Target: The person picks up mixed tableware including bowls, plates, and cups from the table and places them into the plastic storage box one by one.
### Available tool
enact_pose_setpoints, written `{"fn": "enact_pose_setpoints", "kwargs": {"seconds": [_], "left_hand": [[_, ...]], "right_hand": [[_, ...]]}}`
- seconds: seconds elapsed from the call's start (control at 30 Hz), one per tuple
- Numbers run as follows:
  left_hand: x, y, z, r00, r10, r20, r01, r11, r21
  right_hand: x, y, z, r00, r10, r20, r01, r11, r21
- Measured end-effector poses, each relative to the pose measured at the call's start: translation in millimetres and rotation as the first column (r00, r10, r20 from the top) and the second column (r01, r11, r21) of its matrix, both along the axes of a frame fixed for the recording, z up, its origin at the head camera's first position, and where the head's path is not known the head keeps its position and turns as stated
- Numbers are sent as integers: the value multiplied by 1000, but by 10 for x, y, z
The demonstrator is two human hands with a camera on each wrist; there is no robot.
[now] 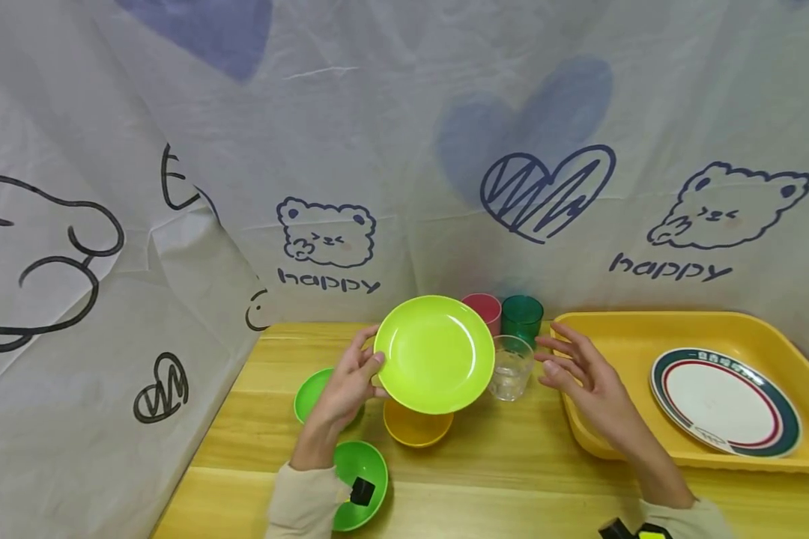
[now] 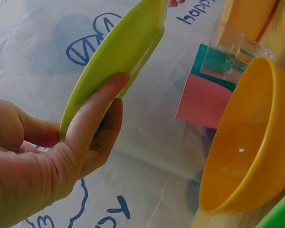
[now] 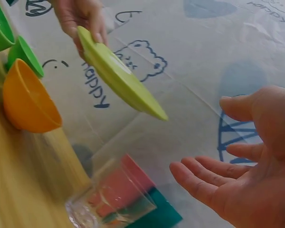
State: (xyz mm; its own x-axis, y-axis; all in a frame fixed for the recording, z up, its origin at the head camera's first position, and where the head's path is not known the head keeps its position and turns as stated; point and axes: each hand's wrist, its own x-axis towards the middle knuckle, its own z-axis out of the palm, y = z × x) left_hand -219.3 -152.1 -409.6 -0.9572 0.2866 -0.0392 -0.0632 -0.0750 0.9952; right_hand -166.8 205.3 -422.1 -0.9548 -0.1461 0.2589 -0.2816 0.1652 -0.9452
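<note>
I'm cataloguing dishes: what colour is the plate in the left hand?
The plate is lime green, showing best in the head view.

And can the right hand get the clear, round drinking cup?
Probably yes: the right hand is empty and looks close to the cup, with nothing showing between them. The round lime-green plate is on the other side.

A seemingly homelike tabletop corner is shown: a wooden table is backed by pale cloth printed with hearts, bears and "happy"; bowls, a yellow tray and a lime-green plate are seen; the wider room is hidden
</note>
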Motion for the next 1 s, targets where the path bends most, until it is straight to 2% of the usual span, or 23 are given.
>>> {"fn": "enact_pose_setpoints", "kwargs": {"seconds": [0.17, 0.37, 0.63, 1.0], "left_hand": [[21, 73, -27, 998, -61, -12, 61, 997, -39], [32, 149, -82, 993, -120, -9, 120, 992, -32], [51, 217, -139, 985, -173, -9, 173, 985, -24], [89, 299, -117, 968, -251, 22, 251, 968, 10]], "right_hand": [[-7, -99, -51, 999, 21, 25, -21, 1000, -2], [-20, -162, -101, 997, 60, 58, -59, 998, -10], [-25, -254, -153, 996, 30, 90, -35, 998, 55], [-22, -284, -188, 995, 38, 95, -37, 999, -12]]}}
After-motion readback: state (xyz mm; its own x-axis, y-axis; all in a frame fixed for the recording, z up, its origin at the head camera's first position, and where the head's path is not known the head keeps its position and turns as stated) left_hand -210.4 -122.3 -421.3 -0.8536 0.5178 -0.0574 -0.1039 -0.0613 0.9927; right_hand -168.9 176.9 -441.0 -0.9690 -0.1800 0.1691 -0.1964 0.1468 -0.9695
